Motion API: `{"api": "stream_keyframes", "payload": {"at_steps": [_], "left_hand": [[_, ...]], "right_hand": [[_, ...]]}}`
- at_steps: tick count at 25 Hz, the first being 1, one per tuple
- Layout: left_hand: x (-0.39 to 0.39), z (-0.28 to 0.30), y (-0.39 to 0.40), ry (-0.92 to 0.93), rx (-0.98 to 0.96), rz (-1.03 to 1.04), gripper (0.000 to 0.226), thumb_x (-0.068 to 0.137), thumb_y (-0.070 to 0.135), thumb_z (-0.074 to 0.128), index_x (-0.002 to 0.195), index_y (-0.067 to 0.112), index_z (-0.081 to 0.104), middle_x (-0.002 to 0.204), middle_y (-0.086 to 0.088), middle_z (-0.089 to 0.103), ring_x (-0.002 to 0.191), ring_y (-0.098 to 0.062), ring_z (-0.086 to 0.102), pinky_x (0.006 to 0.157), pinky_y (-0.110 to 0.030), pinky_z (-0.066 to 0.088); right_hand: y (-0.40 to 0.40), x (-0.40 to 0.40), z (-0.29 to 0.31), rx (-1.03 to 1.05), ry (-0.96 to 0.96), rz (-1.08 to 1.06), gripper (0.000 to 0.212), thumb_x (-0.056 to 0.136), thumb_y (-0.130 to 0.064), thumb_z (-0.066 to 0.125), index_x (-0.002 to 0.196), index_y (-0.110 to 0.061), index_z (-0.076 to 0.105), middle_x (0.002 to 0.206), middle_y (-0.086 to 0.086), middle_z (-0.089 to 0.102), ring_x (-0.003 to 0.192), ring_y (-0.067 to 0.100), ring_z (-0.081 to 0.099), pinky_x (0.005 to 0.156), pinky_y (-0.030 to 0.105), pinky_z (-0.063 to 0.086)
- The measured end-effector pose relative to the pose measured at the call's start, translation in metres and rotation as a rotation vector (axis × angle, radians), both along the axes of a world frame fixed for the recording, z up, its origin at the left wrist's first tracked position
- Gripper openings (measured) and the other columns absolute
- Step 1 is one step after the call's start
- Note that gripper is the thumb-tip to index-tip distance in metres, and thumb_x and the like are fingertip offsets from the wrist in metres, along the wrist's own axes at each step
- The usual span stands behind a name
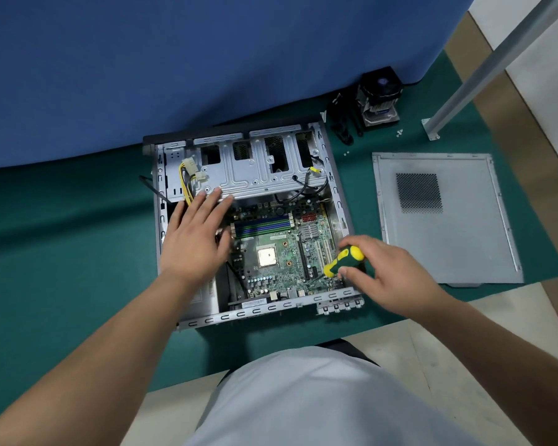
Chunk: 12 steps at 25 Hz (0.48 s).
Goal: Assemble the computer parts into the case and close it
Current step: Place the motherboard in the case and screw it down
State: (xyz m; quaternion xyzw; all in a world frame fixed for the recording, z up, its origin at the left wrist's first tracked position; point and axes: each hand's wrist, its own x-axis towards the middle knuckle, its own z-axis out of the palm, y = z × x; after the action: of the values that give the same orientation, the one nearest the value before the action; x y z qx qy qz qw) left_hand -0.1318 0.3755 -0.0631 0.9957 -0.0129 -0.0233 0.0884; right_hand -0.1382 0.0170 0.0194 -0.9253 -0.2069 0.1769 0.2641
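The left hand (195, 235) lay flat, fingers straight and spread, over the left side of the open case (161, 252), its fingertips reaching the edge of the drive cage (255, 169). The case lay on its side on the green mat (62, 268). Inside it, the motherboard (281, 252) sat in position, with the CPU (266, 256) exposed and no cooler fitted.

The right hand (384, 272) curled its fingers and thumb around the yellow-and-green handle of the screwdriver (343, 260), the tip aimed at the board's right-hand near corner; the tip itself could not be made out.

The step in hand appeared to be fastening the motherboard. The next move would call for seating the tip squarely in 1 screw.

The cooler (379, 98) stood near the partition, well apart from the case. The side panel (445, 220) lay flat at right, not yet fitted.
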Motion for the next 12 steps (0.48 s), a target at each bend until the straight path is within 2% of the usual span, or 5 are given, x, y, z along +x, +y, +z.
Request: {"api": "stream_keyframes", "payload": {"at_steps": [3,5,9,12], "left_hand": [[0.001,-0.001,0.001,-0.039,-0.005,0.009,0.061,0.101,0.045,0.035,0.161,0.039,0.022,0.169,0.013,0.023,0.157,-0.012,0.016,0.128,-0.044,0.009],[0.001,-0.002,0.001,-0.049,-0.016,0.015,0.062,0.099,0.043,0.036,0.160,0.039,0.025,0.168,0.013,0.025,0.157,-0.012,0.018,0.128,-0.043,0.008],[0.001,-0.002,0.000,-0.052,-0.015,0.018,0.063,0.098,0.042,0.035,0.160,0.038,0.027,0.168,0.013,0.026,0.156,-0.013,0.019,0.128,-0.043,0.009],[0.002,-0.004,0.001,-0.068,-0.008,0.018,0.063,0.098,0.041,0.035,0.160,0.038,0.027,0.167,0.012,0.027,0.156,-0.013,0.020,0.128,-0.043,0.010]], "right_hand": [[0.001,-0.005,-0.006,-0.027,-0.008,0.029,0.036,0.098,-0.041,0.063,0.131,-0.026,0.057,0.110,-0.009,0.065,0.074,-0.004,0.052,0.065,0.021,0.037],[0.002,-0.006,-0.009,-0.032,-0.016,0.033,0.036,0.098,-0.038,0.065,0.130,-0.024,0.058,0.113,-0.007,0.067,0.083,-0.001,0.048,0.073,0.023,0.039],[0.000,-0.007,-0.013,-0.033,-0.030,0.044,0.037,0.096,-0.032,0.069,0.129,-0.018,0.062,0.118,-0.003,0.069,0.103,0.014,0.059,0.086,0.026,0.046],[0.000,-0.006,-0.014,-0.056,-0.049,0.068,0.037,0.095,-0.031,0.071,0.128,-0.016,0.063,0.120,-0.002,0.069,0.110,0.018,0.062,0.094,0.031,0.050]]}}
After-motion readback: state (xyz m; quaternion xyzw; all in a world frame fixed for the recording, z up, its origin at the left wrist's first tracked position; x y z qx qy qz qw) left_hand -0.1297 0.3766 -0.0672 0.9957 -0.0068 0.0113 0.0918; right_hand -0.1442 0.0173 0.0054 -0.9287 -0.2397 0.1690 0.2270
